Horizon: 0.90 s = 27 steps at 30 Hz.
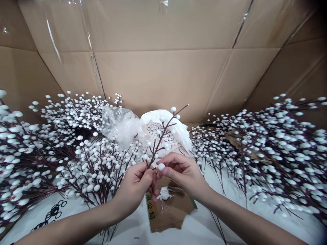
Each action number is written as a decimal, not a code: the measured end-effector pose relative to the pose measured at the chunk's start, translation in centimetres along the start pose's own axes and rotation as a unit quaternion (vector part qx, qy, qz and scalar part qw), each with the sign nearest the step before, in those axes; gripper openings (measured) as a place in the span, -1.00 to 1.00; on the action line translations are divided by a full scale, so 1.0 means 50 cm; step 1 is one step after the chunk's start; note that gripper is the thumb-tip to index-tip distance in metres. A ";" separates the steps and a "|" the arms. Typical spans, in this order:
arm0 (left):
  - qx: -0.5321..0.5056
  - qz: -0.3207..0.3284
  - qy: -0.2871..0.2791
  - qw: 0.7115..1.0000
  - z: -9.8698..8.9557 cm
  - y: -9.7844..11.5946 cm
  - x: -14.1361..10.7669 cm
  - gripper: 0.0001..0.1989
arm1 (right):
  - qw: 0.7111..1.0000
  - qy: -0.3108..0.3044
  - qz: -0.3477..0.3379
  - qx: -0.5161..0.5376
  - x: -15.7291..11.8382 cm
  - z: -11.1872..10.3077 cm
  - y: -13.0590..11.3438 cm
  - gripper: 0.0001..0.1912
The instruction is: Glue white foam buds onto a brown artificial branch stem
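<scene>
In the middle of the view, my left hand (139, 182) is closed round the lower part of a dark brown artificial berry branch (160, 137). The branch tilts up to the right and carries several white berries, with some twig tips bare. Close beside it, my right hand (185, 173) pinches a white foam berry (161, 167) between thumb and forefinger. This berry is at a twig near my left fingers; whether it is seated on the tip is hidden. Below the hands, a blob of white glue-like stuff (165, 194) lies on a torn cardboard piece (168, 217).
Behind the branch stands a white bag (187, 136) of loose white berries, with a clear plastic bag (119, 124) to its left. Bundles of berry branches fill the left (94, 163) and right (276, 149). Black rubber rings (55, 211) lie at lower left. Cardboard walls (158, 78) enclose the back.
</scene>
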<state>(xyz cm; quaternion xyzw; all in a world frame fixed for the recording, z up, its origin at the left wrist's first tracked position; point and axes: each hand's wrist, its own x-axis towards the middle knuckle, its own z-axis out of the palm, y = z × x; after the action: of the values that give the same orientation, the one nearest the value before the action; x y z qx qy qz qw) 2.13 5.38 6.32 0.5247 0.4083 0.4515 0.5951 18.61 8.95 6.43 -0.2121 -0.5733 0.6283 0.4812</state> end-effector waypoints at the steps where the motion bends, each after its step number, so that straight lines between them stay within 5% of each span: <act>1: 0.006 0.000 -0.001 1.000 0.000 0.002 0.000 -0.68 | 1.000 0.009 0.007 -0.003 0.000 -0.002 0.002 -0.90; 27: 0.098 0.017 -0.044 0.994 -0.009 0.001 0.001 -0.74 | 0.998 -0.001 0.047 0.047 -0.004 -0.006 0.022 -0.86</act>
<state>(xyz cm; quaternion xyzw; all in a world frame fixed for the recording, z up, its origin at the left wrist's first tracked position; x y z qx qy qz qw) 1.69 5.53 6.30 0.6066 0.4149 0.3958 0.5507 18.52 9.07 5.26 -0.2154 -0.5329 0.6769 0.4597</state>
